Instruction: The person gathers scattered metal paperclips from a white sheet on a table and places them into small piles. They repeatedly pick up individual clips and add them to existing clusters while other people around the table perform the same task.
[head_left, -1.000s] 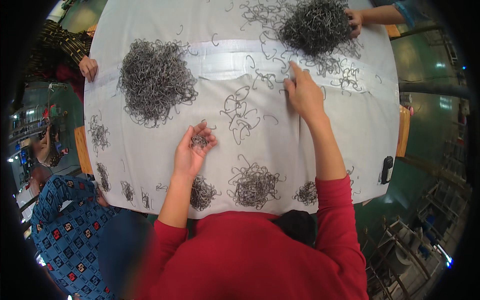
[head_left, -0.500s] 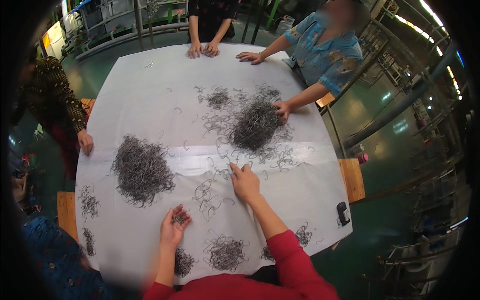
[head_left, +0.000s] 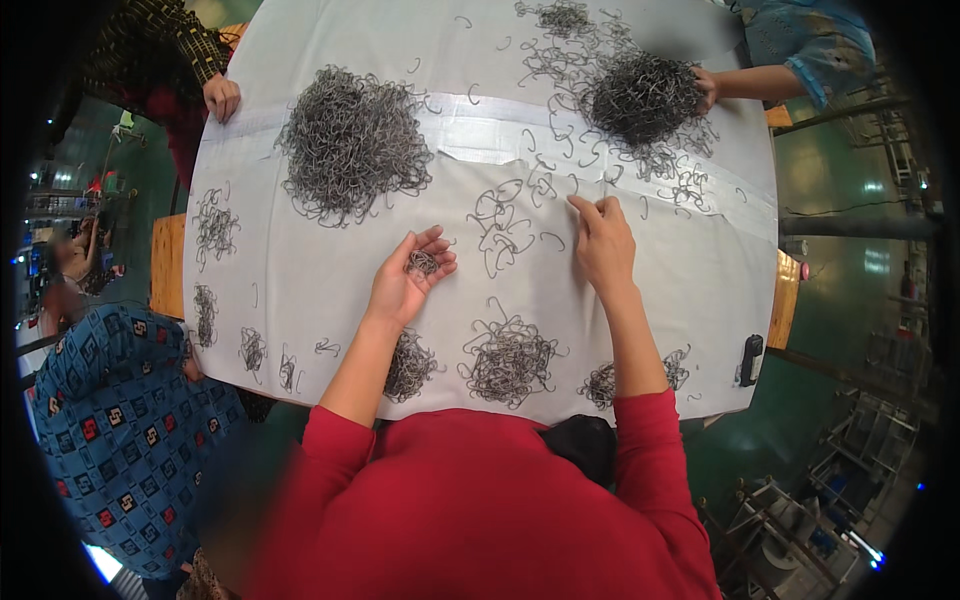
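Small dark wire hooks lie in heaps and loose on a white-sheeted table (head_left: pixel 300 285). My left hand (head_left: pixel 400 282) is palm up with its fingers partly curled. A small clump of wire hooks (head_left: pixel 423 262) rests in it. My right hand (head_left: pixel 606 245) is over the sheet, index finger stretched out and the other fingers partly bent. Nothing shows in its grasp. Left of it, loose hooks (head_left: pixel 503 230) are scattered. Close to my body, a small pile of hooks (head_left: pixel 510 362) sits between my forearms, and another pile (head_left: pixel 408 368) is beside my left forearm.
A large heap of hooks (head_left: pixel 352 145) stands at the far left. At the far right, a co-worker's hand (head_left: pixel 706 88) touches another heap (head_left: pixel 645 100). Another person's hand (head_left: pixel 221 97) rests on the left edge. A black device (head_left: pixel 750 360) lies near the right corner.
The view has tipped downward, so the table sits higher in it and more of my red top shows. The clump stays in my left hand; my right index finger remains stretched out.
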